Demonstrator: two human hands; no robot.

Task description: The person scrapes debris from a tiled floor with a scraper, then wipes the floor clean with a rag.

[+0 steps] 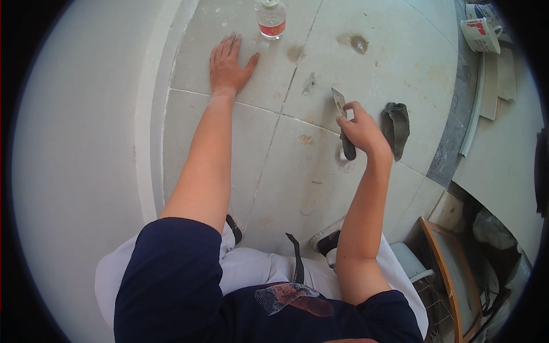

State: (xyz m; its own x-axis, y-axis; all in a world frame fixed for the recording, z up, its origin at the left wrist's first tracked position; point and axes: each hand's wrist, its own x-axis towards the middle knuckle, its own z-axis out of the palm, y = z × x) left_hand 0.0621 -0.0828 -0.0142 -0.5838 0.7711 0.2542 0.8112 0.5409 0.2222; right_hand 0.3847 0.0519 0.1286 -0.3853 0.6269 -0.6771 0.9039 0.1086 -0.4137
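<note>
My left hand [230, 67] lies flat on the grey tiled floor [229, 154], fingers spread and holding nothing. Just beyond its fingertips, to the right, stands a clear plastic bottle [271, 22] with a red label. My right hand [363, 130] grips a putty knife [338, 100], its metal blade pointing away from me and its dark handle [348, 147] toward me. To the right of that hand is a dark, crumpled, open-topped pouch-like object [396, 128] on the floor. Stains and pale residue mark the tiles around the blade.
A white wall [86, 160] runs along the left. At the upper right stands a white bucket [480, 35] near several board offcuts [497, 80]. A wood-framed panel [452, 274] and a pale stool-like object [409, 262] are close by my right side.
</note>
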